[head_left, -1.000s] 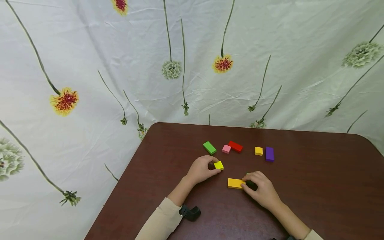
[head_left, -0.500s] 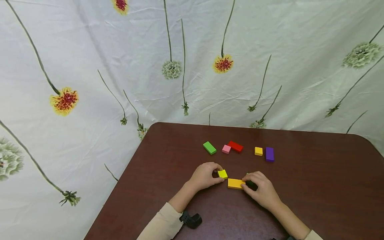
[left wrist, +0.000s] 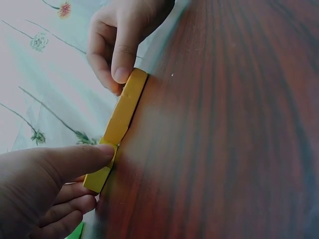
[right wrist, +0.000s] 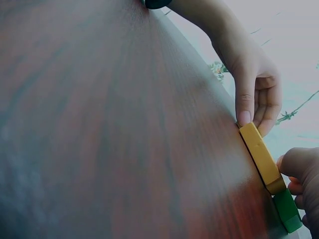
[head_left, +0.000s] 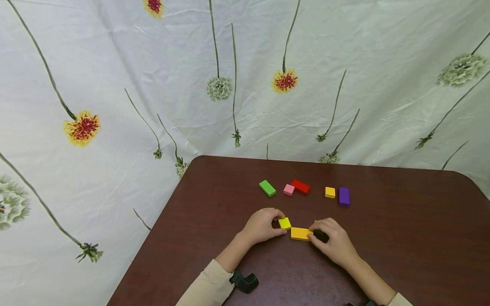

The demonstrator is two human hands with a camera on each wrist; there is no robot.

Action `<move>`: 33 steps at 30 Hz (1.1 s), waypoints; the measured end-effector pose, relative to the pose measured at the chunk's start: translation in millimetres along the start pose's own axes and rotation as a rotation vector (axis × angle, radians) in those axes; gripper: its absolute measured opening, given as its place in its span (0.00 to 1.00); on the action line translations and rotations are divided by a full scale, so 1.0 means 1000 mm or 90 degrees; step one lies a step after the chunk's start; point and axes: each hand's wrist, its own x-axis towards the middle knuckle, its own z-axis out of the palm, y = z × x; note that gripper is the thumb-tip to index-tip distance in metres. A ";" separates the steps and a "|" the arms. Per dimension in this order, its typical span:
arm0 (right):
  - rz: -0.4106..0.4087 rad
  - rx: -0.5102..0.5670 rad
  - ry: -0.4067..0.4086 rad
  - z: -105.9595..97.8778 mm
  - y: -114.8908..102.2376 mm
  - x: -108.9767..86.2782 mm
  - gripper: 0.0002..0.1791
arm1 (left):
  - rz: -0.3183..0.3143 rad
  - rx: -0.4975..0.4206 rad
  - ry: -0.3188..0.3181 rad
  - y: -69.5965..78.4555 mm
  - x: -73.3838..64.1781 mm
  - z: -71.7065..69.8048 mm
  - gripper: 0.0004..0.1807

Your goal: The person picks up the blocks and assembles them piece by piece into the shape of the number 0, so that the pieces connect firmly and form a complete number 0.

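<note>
My left hand (head_left: 262, 226) pinches a small yellow block (head_left: 285, 223) between thumb and fingers at the left end of a longer orange-yellow block (head_left: 300, 233). In the left wrist view, the yellow block (left wrist: 98, 180) and the orange-yellow block (left wrist: 125, 109) meet end to end, or nearly so. My right hand (head_left: 334, 240) holds the orange-yellow block near its right end, thumb on the near side. A green block (right wrist: 287, 211) continues the row beyond that end in the right wrist view; the right hand mostly hides it from the head camera.
Farther back on the dark brown table (head_left: 402, 221) lie a green block (head_left: 267, 188), a pink block (head_left: 289, 190) by a red block (head_left: 300, 187), a small yellow-orange block (head_left: 330, 192) and a purple block (head_left: 344, 196). A flowered white cloth (head_left: 172, 63) hangs behind.
The left hand has brought the small yellow block nearer and to the right, up to the orange-yellow block's left end. The right hand stays in place.
</note>
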 end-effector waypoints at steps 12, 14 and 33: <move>0.008 -0.006 -0.001 0.000 0.000 0.000 0.13 | 0.097 0.073 0.062 0.013 -0.006 0.001 0.16; 0.004 -0.005 0.001 0.000 0.001 0.000 0.13 | 0.120 0.080 0.084 0.017 -0.006 0.003 0.14; 0.003 -0.003 0.000 0.000 0.002 0.000 0.13 | 0.130 0.096 0.101 0.029 -0.008 0.010 0.12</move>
